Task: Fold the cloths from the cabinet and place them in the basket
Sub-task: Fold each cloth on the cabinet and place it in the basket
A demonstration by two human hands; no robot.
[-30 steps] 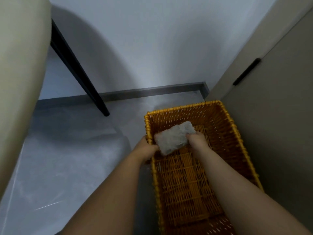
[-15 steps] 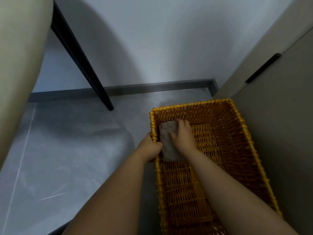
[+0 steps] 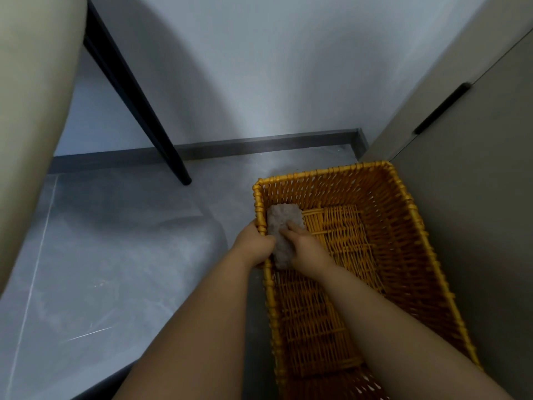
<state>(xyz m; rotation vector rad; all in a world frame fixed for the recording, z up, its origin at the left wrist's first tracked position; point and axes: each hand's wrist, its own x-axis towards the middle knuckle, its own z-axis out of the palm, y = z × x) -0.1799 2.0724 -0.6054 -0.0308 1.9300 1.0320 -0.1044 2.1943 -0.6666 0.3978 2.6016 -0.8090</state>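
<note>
A folded grey fluffy cloth (image 3: pixel 281 219) stands on edge inside the orange wicker basket (image 3: pixel 403 226), against its left wall near the far left corner. My left hand (image 3: pixel 253 241) curls over the basket's left rim and grips the cloth's near end. My right hand (image 3: pixel 302 243) is inside the basket, its fingers on the cloth's right side and pushing it toward the wall. The cloth's lower end is hidden between my hands.
The basket sits on a grey floor beside a beige cabinet (image 3: pixel 476 183) with a dark handle slot (image 3: pixel 441 108). A black chair leg (image 3: pixel 150 119) and a beige seat (image 3: pixel 31 111) stand at the left. A grey wall with a dark skirting board (image 3: pixel 259 145) is behind.
The cloth went from lying crosswise above the basket to standing lengthwise against the left wall. Both hands moved down and left with it. The camera came closer.
</note>
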